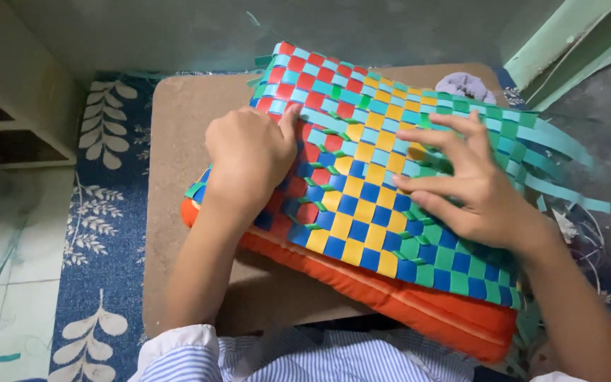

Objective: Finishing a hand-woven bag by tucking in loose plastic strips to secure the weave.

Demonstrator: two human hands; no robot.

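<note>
A woven mat of red, blue, yellow, green and teal paper strips lies tilted on an orange cushion. My left hand rests curled on the mat's left part, with the thumb tip pressed on a teal strip near the red squares. My right hand lies flat on the mat's right part, fingers spread over yellow and green squares. Loose teal strip ends stick out past the mat's right edge. Neither hand lifts anything.
The cushion sits on a brown board over a blue rug with white leaf patterns. A wooden shelf stands at the left, a pale green frame at the upper right. A grey cloth lump lies behind the mat.
</note>
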